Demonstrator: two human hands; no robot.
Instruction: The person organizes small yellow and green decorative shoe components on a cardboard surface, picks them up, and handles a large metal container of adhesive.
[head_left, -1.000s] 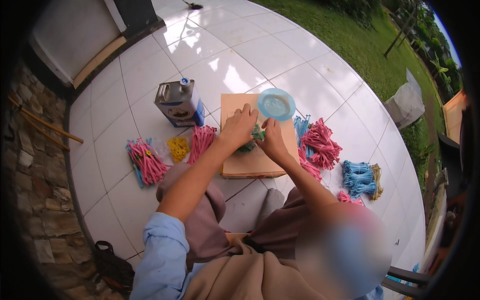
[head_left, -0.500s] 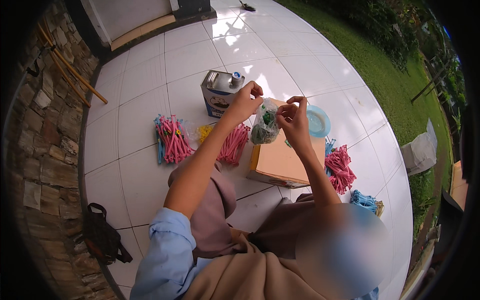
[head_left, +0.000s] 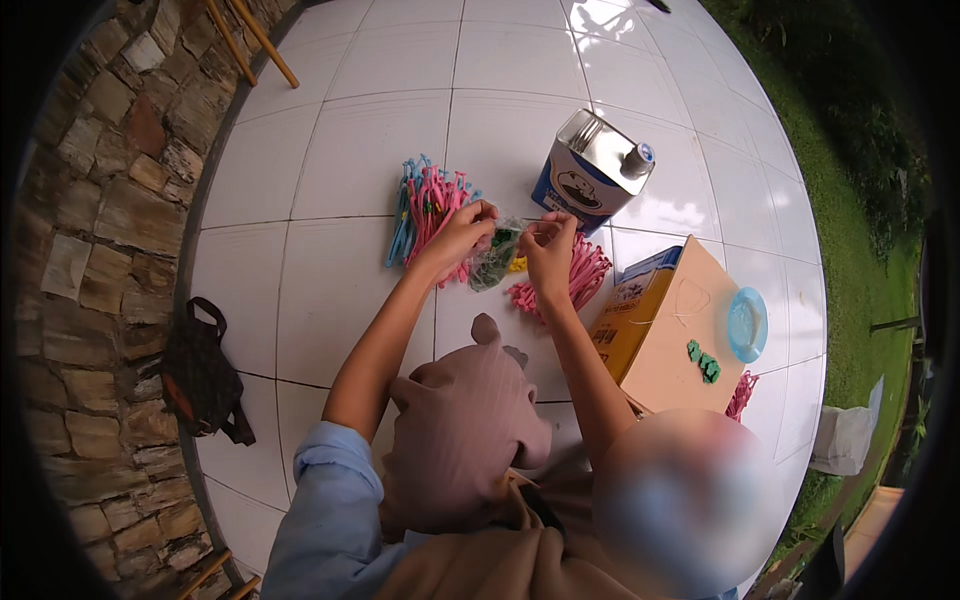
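Observation:
A clear plastic bag with small green pieces inside hangs between my hands. My left hand is closed on one side of its top, and my right hand pinches the other side. Just behind and left of the bag lies a bundle of pink and blue thin strips on the floor. A second bundle of pink strips lies under and beside my right hand. Something yellow shows partly behind the bag.
A metal can with a screw cap stands beyond my right hand. To the right is a cardboard box, with green pieces and a light blue dish on top. A black bag lies by the stone wall.
My hands and the plastic bag have moved left, from over the cardboard box to between the pink bundles. The view has turned left too.

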